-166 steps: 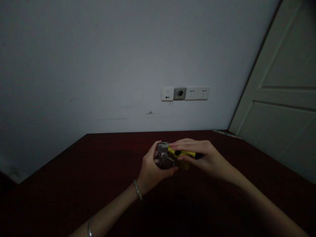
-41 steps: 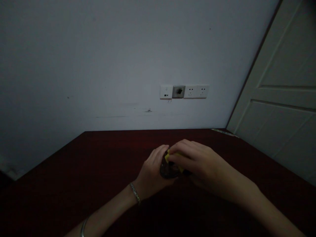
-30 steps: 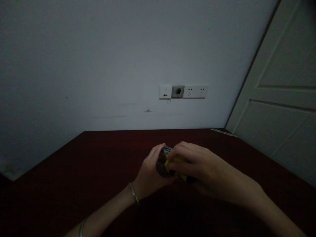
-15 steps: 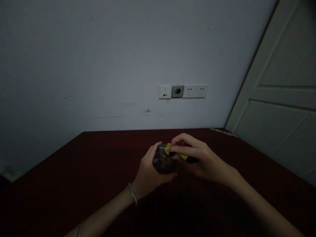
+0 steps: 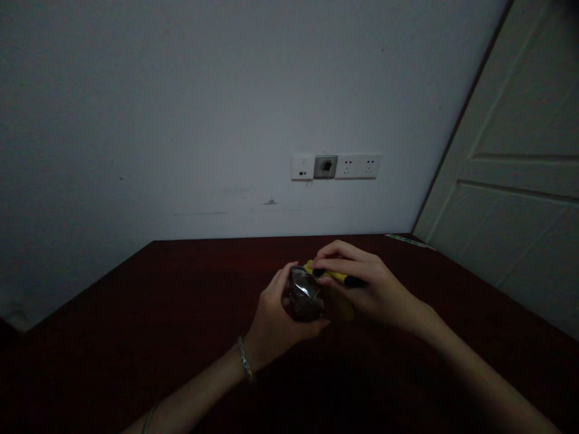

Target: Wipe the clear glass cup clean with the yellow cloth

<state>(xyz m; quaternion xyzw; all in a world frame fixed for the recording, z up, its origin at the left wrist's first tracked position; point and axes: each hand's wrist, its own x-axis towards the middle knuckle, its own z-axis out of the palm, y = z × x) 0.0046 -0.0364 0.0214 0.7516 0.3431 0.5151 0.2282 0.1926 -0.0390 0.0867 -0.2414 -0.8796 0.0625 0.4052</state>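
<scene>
My left hand (image 5: 279, 313) is curled around a dark, shiny, rounded object (image 5: 306, 299) that looks wrapped in clear film; its exact kind is too dim to tell. Fingers lie along its far side and the thumb passes beneath the near side. My right hand (image 5: 373, 279) pinches a slim yellow-and-black tool (image 5: 339, 277) whose yellow left end meets the object's upper right edge. Whether it touches or cuts the wrapping cannot be seen. Below the right fingers a blurred yellow part (image 5: 346, 309) shows. Both hands are above the dark red table.
The dark red table (image 5: 181, 289) runs back to a pale wall (image 5: 203, 120). Sockets and switches (image 5: 357, 167) are set in the wall. A white panelled door (image 5: 511, 181) stands at the right. A thin printed strip (image 5: 407, 240) lies by the table's back right edge.
The dark object has turned slightly in my left hand and catches more light. My right hand has shifted a little up, the tool tilting flatter, and a yellow part now shows below it.
</scene>
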